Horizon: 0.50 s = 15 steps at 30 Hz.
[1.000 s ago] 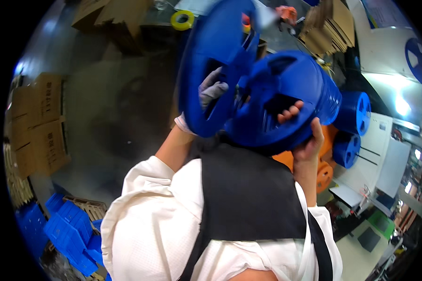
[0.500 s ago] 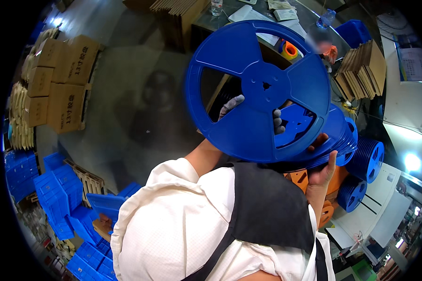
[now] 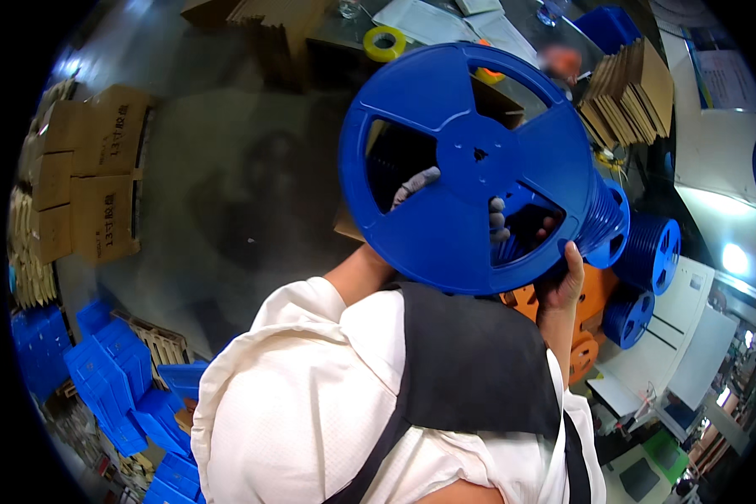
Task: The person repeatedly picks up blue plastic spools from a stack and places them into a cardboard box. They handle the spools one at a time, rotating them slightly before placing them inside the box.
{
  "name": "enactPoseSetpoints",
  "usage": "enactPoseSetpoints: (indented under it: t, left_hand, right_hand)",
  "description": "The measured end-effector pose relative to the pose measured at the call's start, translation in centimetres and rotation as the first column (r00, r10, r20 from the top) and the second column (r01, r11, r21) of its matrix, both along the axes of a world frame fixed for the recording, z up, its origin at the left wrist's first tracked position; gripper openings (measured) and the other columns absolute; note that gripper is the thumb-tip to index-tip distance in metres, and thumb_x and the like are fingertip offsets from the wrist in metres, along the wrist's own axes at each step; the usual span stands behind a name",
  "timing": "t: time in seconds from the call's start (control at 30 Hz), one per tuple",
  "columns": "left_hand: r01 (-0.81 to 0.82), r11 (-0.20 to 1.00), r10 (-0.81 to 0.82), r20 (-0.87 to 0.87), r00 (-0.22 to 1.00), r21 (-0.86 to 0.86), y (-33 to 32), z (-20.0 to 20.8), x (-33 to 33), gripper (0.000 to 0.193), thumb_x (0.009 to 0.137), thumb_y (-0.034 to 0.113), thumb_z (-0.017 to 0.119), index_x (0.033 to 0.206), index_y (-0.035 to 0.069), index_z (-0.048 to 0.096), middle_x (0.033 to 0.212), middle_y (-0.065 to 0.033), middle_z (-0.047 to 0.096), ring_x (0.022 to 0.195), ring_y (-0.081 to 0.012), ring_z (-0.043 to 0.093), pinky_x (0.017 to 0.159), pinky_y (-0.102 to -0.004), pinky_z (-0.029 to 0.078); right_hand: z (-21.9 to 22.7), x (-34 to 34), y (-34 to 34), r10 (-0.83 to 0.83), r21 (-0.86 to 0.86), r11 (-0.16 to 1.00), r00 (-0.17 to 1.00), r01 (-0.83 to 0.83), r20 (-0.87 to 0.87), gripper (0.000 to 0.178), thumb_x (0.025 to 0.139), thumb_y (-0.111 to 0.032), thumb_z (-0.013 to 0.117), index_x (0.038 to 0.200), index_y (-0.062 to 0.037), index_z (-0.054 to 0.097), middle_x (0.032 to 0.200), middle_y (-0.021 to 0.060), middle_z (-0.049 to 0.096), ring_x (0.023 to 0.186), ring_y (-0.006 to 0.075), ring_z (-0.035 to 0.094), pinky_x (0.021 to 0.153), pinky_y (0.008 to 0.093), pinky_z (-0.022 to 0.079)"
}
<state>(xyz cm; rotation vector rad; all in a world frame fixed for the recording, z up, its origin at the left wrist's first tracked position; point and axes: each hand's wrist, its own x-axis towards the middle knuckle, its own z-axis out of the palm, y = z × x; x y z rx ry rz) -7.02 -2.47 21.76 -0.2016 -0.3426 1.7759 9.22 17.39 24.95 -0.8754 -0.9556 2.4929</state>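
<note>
"Largest item?"
"Stack of blue reels (image 3: 601, 214), ahead of the worker's chest, mostly hidden by one blue reel (image 3: 472, 178) in front. Contact between them: cannot tell."
"Hands?"
"Bare right hand (image 3: 562, 291) gripping the stack's lower edge. Gloved left hand (image 3: 412, 188) behind the reel, fingers curled around its lower panel."
"Smallest?"
"Yellow tape roll (image 3: 369, 46), beyond."

PLACE: factory workshop | stacked cartons (image 3: 97, 164) | blue plastic crates (image 3: 107, 388) | tape roll (image 3: 385, 56) | blue reels (image 3: 460, 161)

Wide head-worn fisheye view, steeply downward, close above the blue reel (image 3: 464, 178).
</note>
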Motion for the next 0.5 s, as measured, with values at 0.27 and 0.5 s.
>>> enactPoseSetpoints:
  t: [0.27,0.5]
  left_hand:
    - [-0.464,0.655,-0.039,-0.64,0.768,-0.597,-1.6,-2.5,-8.9,0.057,0.098,0.039,0.042,0.14,0.0,0.038,0.131,-0.0176,0.052,0.114,-0.0236,0.057,0.104,-0.0398,0.043]
    - [-0.176,0.984,0.082,0.795,0.601,0.031,-0.5,-5.3,-21.0,0.053,0.102,0.026,0.037,0.148,0.004,0.024,0.15,-0.0132,0.034,0.132,-0.0241,0.043,0.109,-0.0346,0.039]
  right_hand:
    - [0.1,0.6,0.4,-0.016,0.09,0.996,0.997,0.009,0.079,0.052,0.071,-0.019,0.072,0.117,-0.0003,0.055,0.097,0.0114,0.067,0.084,0.0209,0.064,0.076,0.0335,0.056]
    - [0.2,0.5,1.0,0.037,0.108,0.993,0.995,-0.047,0.097,0.046,0.07,-0.021,0.072,0.109,-0.002,0.057,0.094,0.011,0.067,0.082,0.0205,0.064,0.07,0.0332,0.056]
